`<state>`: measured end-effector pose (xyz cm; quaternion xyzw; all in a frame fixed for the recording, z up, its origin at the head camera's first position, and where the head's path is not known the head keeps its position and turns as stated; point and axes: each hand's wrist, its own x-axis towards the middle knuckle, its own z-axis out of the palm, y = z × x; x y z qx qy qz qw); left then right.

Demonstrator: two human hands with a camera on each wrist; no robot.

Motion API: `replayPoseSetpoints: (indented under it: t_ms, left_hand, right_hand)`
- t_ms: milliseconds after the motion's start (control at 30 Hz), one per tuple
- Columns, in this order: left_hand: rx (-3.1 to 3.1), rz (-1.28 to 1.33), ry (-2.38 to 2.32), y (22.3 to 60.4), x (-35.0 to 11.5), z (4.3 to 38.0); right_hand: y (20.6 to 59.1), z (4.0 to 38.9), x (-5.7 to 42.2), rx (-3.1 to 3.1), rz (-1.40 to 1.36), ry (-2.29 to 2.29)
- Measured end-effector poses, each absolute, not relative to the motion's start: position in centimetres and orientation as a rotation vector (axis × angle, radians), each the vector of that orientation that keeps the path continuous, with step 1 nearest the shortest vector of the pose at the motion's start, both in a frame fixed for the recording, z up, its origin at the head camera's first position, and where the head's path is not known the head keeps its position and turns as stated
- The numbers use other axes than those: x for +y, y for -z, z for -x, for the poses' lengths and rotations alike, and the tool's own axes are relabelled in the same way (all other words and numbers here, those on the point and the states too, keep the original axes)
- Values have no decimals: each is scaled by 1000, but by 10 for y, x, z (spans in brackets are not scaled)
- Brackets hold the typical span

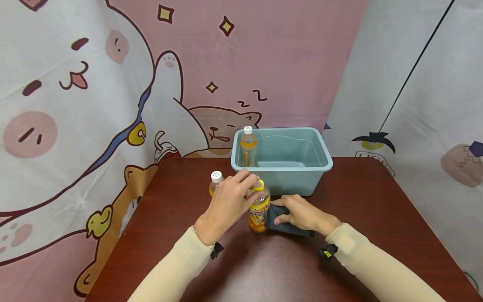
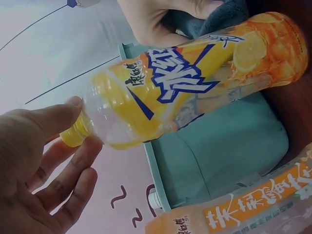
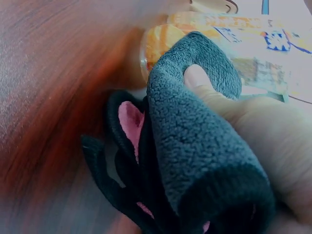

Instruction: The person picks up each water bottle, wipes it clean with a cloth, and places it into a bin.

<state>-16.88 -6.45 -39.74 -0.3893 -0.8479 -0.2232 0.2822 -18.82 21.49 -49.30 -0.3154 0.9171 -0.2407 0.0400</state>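
My left hand (image 1: 225,203) pinches the yellow cap (image 2: 74,135) of an iced tea bottle (image 1: 258,214) between thumb and fingers. The bottle stands on the table in the head view, with a yellow and orange label and an orange-patterned lower part. In my right hand (image 1: 303,214) is a dark grey cloth (image 3: 195,131), gripped in folds with the thumb on top. The cloth lies close against the bottle's right side; part of it shows black edging and pink patches. Whether it touches the bottle is hard to tell.
Behind the bottle stands a light blue plastic bin (image 1: 290,180), with a white-capped drink bottle (image 1: 248,147) upright at its left end. Another white-capped bottle (image 1: 216,178) is left of the bin, partly hidden by my left hand. A printed curtain (image 1: 286,63) hangs behind the brown table (image 1: 362,197).
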Motion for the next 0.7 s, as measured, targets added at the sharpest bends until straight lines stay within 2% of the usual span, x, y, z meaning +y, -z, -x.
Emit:
replayPoseSetpoints:
  t_ms: [367, 700]
  left_hand:
    - [-2316, 1122, 617, 392, -75, 170]
    - [-2328, 1224, 752, 393, -80, 174]
  right_hand:
    - [471, 186, 232, 2851, 918, 862]
    - [433, 189, 232, 2918, 883, 1056]
